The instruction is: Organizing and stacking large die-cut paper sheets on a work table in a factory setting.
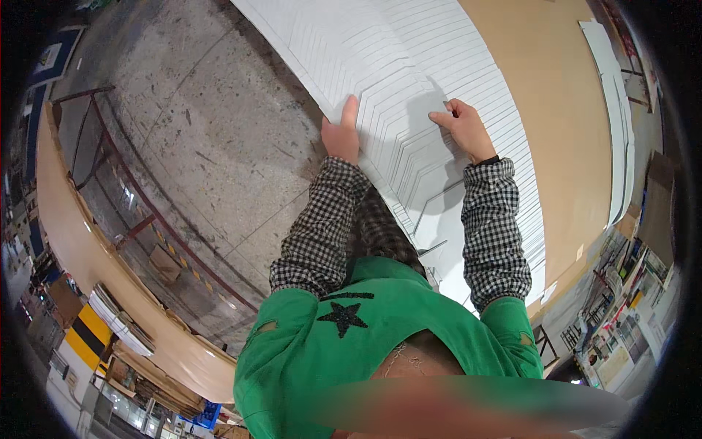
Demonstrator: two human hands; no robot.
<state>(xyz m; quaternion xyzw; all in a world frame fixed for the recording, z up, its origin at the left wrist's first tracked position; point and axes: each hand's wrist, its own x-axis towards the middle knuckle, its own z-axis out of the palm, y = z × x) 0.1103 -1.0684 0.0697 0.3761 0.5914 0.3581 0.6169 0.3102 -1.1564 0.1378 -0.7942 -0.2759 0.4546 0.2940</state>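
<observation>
A long row of overlapping white cardboard sheets [395, 73], with stepped, angled cut edges, runs from the top of the view down to my body. My left hand [342, 135] is at the left edge of the sheets, its thumb stretched along the top surface and its other fingers mostly out of sight at the edge. Over the middle of the row, my right hand [468, 132] is closed at a sheet's cut edge, thumb pointing left and fingers curled. Both hands cast shadows on the white surface.
Right of the sheets lies a broad brown board surface [556, 110], with more white sheets [618, 124] at its far side. A stained concrete floor [197, 110] spreads to the left. Beyond stand a dark red metal frame [139, 227] and another brown board stack [73, 212].
</observation>
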